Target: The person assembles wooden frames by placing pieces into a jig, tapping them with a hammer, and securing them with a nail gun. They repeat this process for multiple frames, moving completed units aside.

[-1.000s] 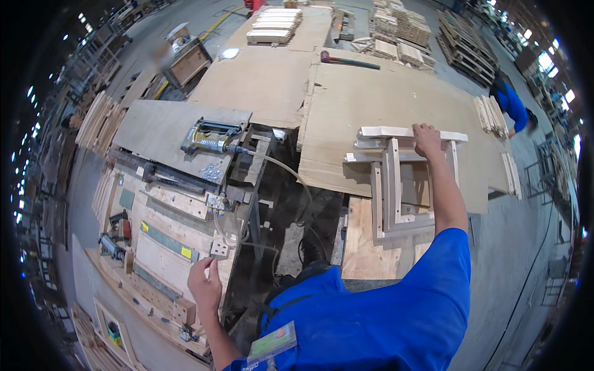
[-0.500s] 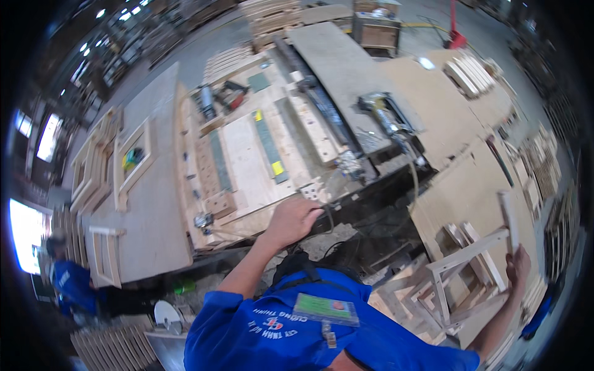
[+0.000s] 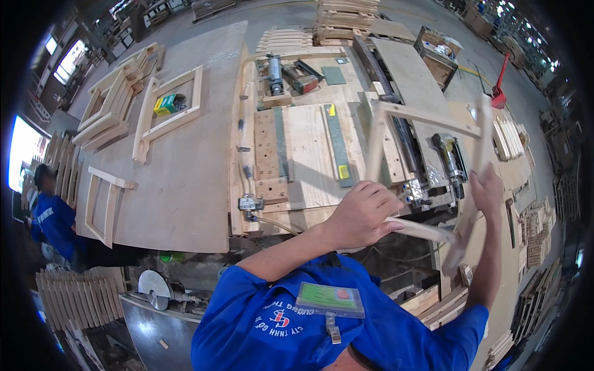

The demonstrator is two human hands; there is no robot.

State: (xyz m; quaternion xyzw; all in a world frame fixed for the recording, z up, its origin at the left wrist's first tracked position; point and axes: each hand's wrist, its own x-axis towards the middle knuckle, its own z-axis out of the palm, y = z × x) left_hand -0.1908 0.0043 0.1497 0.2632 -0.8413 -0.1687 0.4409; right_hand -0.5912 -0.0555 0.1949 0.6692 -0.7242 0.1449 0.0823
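A wooden frame (image 3: 433, 119), four-sided with one longer leg, is raised in both my hands above the right side of the workbench. My left hand (image 3: 365, 216) is closed around the near corner, by the end of the lower rail. Further right, my right hand (image 3: 487, 190) grips the long leg, which is blurred by motion. Left of the frame lies a wooden jig (image 3: 309, 136) with green strips and yellow tags. A nail gun (image 3: 450, 159) lies beyond the frame's right side.
Several wooden frames (image 3: 170, 130) sit on the left board (image 3: 198, 204), with a green-yellow box (image 3: 165, 105) inside one. Power tools (image 3: 276, 75) lie at the jig's far end. Another person (image 3: 57, 216) stands at left, near a round saw blade (image 3: 158, 289). Wood pieces are stacked at right.
My right hand has lifted the wooden frame from the stack at right and brought it over the bench. My left hand has moved right and taken hold of its corner. The view has turned.
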